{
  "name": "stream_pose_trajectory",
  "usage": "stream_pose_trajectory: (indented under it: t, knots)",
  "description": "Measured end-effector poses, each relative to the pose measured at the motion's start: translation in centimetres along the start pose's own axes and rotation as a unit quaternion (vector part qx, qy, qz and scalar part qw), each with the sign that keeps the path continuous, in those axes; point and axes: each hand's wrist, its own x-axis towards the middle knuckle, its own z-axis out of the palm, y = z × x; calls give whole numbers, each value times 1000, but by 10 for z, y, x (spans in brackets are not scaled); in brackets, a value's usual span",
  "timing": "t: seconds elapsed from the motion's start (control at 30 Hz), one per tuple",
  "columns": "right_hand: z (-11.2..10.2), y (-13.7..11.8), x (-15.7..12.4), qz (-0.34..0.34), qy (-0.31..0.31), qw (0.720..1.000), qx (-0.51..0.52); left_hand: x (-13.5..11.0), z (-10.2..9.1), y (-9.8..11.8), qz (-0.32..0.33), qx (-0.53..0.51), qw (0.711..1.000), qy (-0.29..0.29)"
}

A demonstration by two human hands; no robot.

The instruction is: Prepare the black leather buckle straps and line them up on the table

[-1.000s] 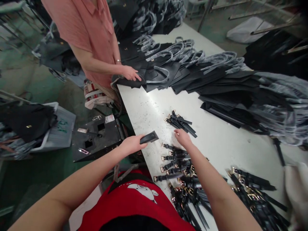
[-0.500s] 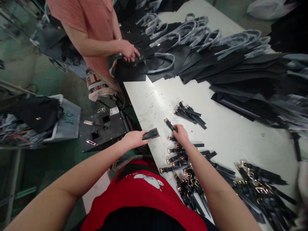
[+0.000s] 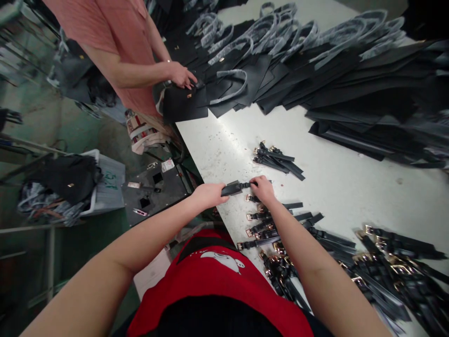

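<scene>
My left hand [image 3: 209, 194] is closed around a flat, dark holder-like piece [image 3: 231, 188] with a lighter end, held over the near-left table edge. Its exact kind is unclear. Between thumb and fingers, my right hand [image 3: 263, 189] pinches a black buckle strap [image 3: 246, 185]. The strap's buckle end meets the tip of the flat piece; whether it goes inside cannot be told. Just below, several buckle straps [image 3: 259, 229] with gold buckles lie in a row, partly hidden by my right forearm. A small bunch of straps [image 3: 280, 161] rests beyond my right hand.
A larger strap heap [image 3: 396, 271] lies on the white table [image 3: 336, 187] at right. Black panels [image 3: 280, 89] and wrapped handles [image 3: 261, 35] cover the far side. A co-worker's hand [image 3: 182, 77] works there. Left are a black stand [image 3: 154, 187], snips [image 3: 140, 212] and a grey bin [image 3: 110, 182].
My left hand has moved right with the flat piece, and its tip now meets the strap's buckle end. My right hand has shifted slightly and still holds the strap. The view has shifted a little.
</scene>
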Motion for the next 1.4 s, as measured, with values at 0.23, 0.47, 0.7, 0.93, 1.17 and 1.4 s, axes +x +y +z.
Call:
stream_pose_trajectory:
  t: [0.23, 0.47, 0.7, 0.93, 1.17, 1.4]
  knots:
    - [2, 9, 7, 8, -25, 999, 32, 42, -15, 25, 5, 12, 1000, -20]
    - [3, 11, 7, 10, -19, 999, 29, 39, -21, 30, 16, 51, 998, -16]
    - [5, 12, 10, 20, -30, 999, 31, 53, -40, 48, 1, 82, 995, -53]
    - [5, 12, 10, 26, -24, 999, 32, 53, -44, 42, -3, 81, 995, -60]
    - [3, 10, 8, 30, -26, 999, 31, 19, -8, 2, 9, 66, 998, -12]
    - [2, 8, 8, 28, -27, 999, 17, 12, 5, 5, -33, 11, 999, 0]
